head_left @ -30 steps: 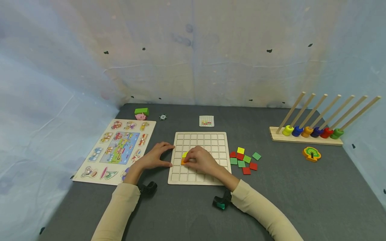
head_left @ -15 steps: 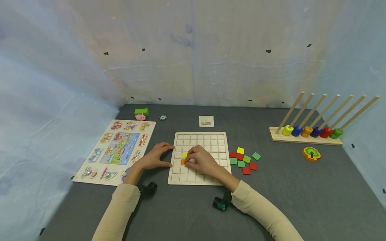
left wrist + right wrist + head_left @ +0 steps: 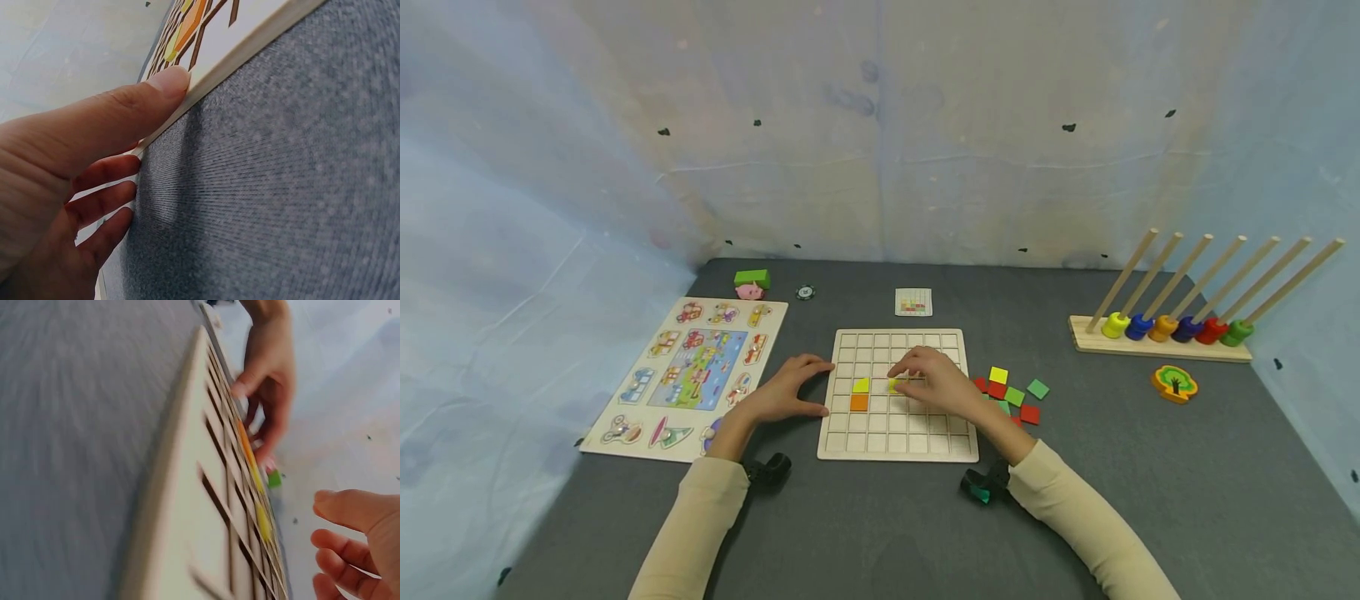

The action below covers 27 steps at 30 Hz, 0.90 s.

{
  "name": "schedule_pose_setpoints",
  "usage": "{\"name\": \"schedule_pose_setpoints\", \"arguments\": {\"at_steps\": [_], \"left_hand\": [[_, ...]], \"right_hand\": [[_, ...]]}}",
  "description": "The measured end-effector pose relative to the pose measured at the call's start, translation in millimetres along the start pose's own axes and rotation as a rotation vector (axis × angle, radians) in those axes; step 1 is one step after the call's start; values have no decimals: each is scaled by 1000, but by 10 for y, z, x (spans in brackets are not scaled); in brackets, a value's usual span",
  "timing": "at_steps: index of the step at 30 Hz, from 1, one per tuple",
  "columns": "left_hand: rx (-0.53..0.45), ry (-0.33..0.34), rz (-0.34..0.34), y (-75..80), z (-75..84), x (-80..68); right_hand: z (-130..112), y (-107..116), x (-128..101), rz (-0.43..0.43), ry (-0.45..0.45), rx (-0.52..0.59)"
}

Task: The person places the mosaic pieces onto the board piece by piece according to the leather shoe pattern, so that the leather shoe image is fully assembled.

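A wooden grid board (image 3: 895, 446) lies in the middle of the grey table. An orange tile (image 3: 859, 402) sits in one cell, with a yellow tile (image 3: 861, 385) in the cell behind it. Two cells to the right lies a second yellow tile (image 3: 895, 384). My right hand (image 3: 936, 382) hovers over the board with its fingertips at that tile. In the right wrist view its fingers (image 3: 340, 547) are loosely curled above the board (image 3: 200, 506) and hold nothing. My left hand (image 3: 786, 390) rests against the board's left edge, thumb (image 3: 144, 94) pressed to the rim (image 3: 250, 37).
Loose red, green and yellow tiles (image 3: 1015, 396) lie right of the board. A picture puzzle (image 3: 688, 375) is at the left, a small pattern card (image 3: 913, 302) behind the board. A peg rack with coloured rings (image 3: 1165, 329) and a tree piece (image 3: 1176, 383) are at the right.
My right hand has moved right and back, off the orange tile, which now shows fully. A second yellow tile now lies in the board. The left hand has not moved.
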<state>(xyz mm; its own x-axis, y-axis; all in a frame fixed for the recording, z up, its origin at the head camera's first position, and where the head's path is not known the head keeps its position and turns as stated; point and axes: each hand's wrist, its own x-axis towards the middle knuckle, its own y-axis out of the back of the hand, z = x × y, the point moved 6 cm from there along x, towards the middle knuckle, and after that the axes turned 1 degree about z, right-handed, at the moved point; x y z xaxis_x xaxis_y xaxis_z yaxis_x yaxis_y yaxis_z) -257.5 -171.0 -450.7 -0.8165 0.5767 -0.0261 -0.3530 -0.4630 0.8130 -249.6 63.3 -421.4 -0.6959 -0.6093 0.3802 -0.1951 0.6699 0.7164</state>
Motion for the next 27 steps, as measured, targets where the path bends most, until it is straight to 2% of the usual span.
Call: {"name": "schedule_pose_setpoints", "arguments": {"at_steps": [12, 17, 27], "left_hand": [[5, -4, -8, 0, 23, 5], [11, -3, -5, 0, 15, 3], [19, 0, -2, -6, 0, -4]], "right_hand": [[359, 561, -407, 48, -101, -30], [493, 704, -558, 11, -154, -39], [666, 901, -765, -69, -181, -126]]}}
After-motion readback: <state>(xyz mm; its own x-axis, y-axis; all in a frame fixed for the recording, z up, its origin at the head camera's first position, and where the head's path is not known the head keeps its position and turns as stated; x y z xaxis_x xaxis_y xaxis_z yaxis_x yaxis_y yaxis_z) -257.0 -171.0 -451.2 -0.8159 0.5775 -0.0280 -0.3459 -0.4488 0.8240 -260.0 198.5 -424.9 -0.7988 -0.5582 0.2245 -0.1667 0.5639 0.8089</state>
